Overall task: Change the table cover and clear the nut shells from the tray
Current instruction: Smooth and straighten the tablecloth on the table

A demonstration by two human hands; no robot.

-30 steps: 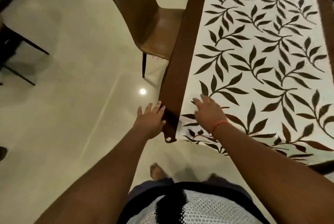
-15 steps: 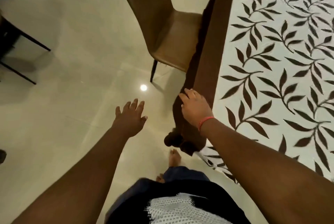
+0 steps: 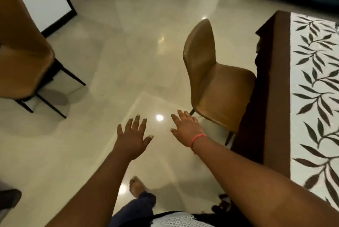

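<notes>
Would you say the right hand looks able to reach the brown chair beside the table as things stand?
Probably yes: the right hand, open, hovers just short of the chair seat's front corner, with nothing between them.

Your left hand (image 3: 133,137) and right hand (image 3: 185,128) both hover flat with fingers spread over the glossy floor (image 3: 113,58), holding nothing, while beside your right hand a brown chair (image 3: 211,78) stands tucked against the table (image 3: 271,98), which wears a leaf-patterned cover (image 3: 315,83).
</notes>
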